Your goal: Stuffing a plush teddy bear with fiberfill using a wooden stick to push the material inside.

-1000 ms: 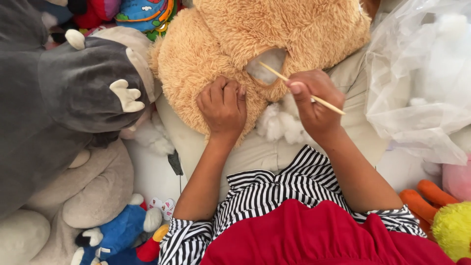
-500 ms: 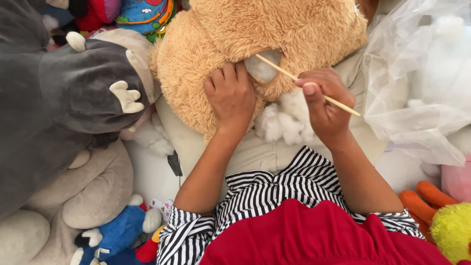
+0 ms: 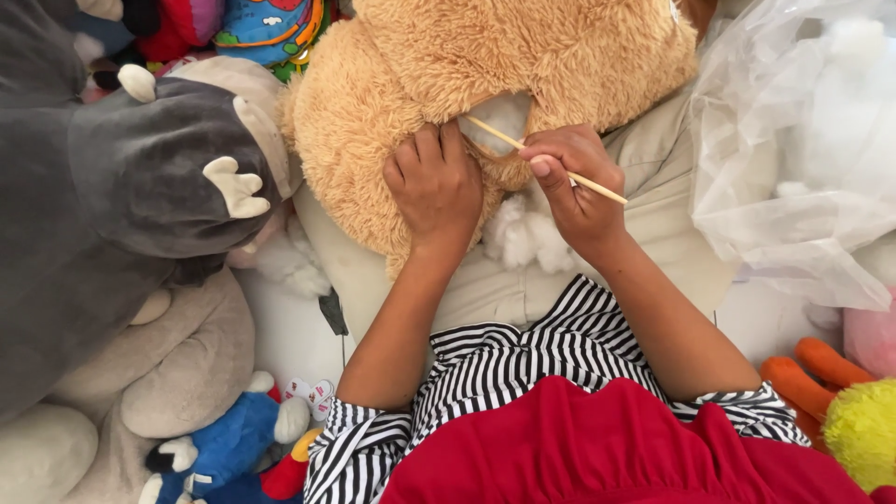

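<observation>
- Your left hand point(image 3: 437, 187) lies flat on the tan plush bear point(image 3: 523, 65), fingers together and curled over the fur just beside the opening point(image 3: 499, 119); it presses rather than grips. Press down evenly there so the gap stays wide.
- Your right hand point(image 3: 574, 182) pinches a thin wooden stick point(image 3: 546, 161) between thumb and forefinger, the other fingers folded in. The stick slants up and left, its tip inside the pale opening.
- I judge that short, shallow pushes along the stick's own line will serve best; a steep angle could snag the lining or poke through the fur.
- A tuft of white stuffing point(image 3: 523, 233) lies loose under the bear, just below your right hand, on the beige cushion point(image 3: 653, 187) across your lap.
- The bear rests at the cushion's far edge, between a grey plush toy point(image 3: 112, 196) to the left and a crinkled clear plastic bag point(image 3: 793, 159) to the right.
- The fur is long, shaggy and soft, and will give under pressure; the stick is rigid, smooth and slender; the stuffing is fluffy and light; the bag is thin and glossy.
</observation>
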